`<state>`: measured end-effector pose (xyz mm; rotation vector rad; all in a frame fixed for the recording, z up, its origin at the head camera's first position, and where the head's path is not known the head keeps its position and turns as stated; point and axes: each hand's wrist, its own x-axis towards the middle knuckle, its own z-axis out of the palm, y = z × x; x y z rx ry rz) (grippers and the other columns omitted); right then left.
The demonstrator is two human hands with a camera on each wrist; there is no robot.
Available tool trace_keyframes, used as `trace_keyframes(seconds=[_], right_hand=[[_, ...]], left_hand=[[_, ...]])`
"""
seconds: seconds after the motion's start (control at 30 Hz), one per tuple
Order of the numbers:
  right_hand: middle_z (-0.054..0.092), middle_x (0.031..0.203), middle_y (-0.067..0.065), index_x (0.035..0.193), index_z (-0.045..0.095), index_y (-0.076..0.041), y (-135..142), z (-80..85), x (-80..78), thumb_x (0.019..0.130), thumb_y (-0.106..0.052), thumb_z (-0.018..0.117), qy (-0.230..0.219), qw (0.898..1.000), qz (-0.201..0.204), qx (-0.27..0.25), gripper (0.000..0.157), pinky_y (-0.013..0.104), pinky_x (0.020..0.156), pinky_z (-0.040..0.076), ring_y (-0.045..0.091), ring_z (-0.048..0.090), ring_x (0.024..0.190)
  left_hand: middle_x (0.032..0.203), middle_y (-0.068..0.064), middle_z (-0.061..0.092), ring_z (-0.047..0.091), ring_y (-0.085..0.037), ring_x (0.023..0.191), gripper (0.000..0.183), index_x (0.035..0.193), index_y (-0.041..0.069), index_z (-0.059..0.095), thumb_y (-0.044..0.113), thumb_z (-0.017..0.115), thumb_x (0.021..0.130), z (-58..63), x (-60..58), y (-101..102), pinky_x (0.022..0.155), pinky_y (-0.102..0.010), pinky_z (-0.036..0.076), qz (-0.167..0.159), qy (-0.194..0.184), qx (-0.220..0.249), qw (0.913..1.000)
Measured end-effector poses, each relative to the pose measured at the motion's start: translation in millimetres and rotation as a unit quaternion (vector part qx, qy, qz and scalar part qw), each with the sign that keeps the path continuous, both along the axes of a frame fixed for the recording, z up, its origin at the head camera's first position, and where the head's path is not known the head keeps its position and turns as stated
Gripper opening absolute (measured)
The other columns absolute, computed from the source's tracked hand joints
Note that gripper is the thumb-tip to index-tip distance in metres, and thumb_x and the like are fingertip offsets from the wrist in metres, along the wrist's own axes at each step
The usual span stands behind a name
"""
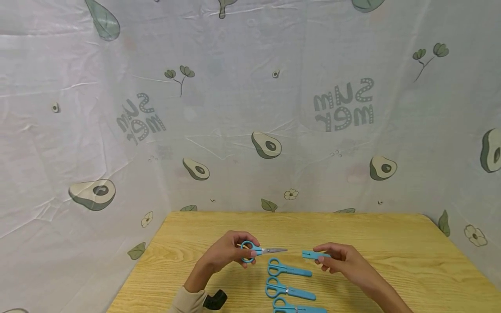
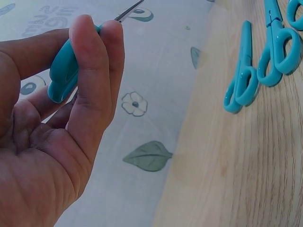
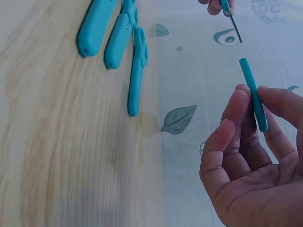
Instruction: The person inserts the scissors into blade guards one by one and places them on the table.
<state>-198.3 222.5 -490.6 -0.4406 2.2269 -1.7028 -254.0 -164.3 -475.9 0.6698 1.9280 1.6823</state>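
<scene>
My left hand [image 1: 231, 250] grips a pair of scissors [image 1: 252, 251] by its blue handles, the bare metal blades pointing right. Facing those blades across a small gap, a blue blade cover [image 1: 313, 254] is pinched between the thumb and fingers of my right hand [image 1: 342, 261]. In the right wrist view the cover [image 3: 253, 94] stands apart from the blade tip. Below the hands lie three blue scissors in a column, each with its blades inside a cover: the top pair [image 1: 289, 270], the middle pair [image 1: 291, 292] and the lowest pair [image 1: 299, 308], which the frame cuts off.
The wooden table [image 1: 391, 243] carries all of this. A pale curtain [image 1: 235, 108] printed with avocados and leaves hangs behind the table and along its sides. A black band [image 1: 215, 300] sits at the left wrist, by a beige sleeve [image 1: 188, 300].
</scene>
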Motion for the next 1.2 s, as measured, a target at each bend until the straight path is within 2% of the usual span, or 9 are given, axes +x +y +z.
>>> trace_keyframes(seconds=[0.23, 0.9, 1.2], right_hand=[[0.078, 0.112, 0.003, 0.146, 0.057, 0.009, -4.2, 0.5, -1.0, 0.11, -0.024, 0.064, 0.002, 1.0, 0.002, -0.012, 0.05, 0.034, 0.083, 0.063, 0.014, 0.071, 0.095], [0.079, 0.112, 0.008, 0.145, 0.059, 0.008, -10.1, 2.7, -0.2, 0.108, -0.026, 0.067, 0.001, 1.0, -0.005, -0.012, 0.051, 0.036, 0.082, 0.063, 0.016, 0.071, 0.093], [0.08, 0.111, 0.003, 0.144, 0.06, 0.008, -8.3, -1.5, -1.7, 0.109, -0.021, 0.065, 0.004, 1.0, 0.004, -0.026, 0.045, 0.033, 0.082, 0.063, 0.014, 0.072, 0.093]], left_hand=[[0.093, 0.0, 0.072, 0.076, -0.015, 0.083, 0.024, 0.124, -0.005, 0.068, 0.005, 0.071, 0.102, 1.6, 0.6, 3.9, 0.067, -0.022, 0.062, 0.0, -0.002, -0.001, 1.0], [0.093, 0.0, 0.069, 0.076, -0.013, 0.081, 0.023, 0.123, -0.004, 0.07, 0.003, 0.072, 0.101, 0.1, 2.0, 21.1, 0.065, -0.023, 0.062, -0.001, 0.0, -0.001, 1.0], [0.094, -0.001, 0.069, 0.077, -0.013, 0.082, 0.024, 0.124, -0.004, 0.07, 0.002, 0.072, 0.101, 0.4, 4.3, 26.4, 0.065, -0.022, 0.062, -0.002, -0.002, 0.001, 1.0]])
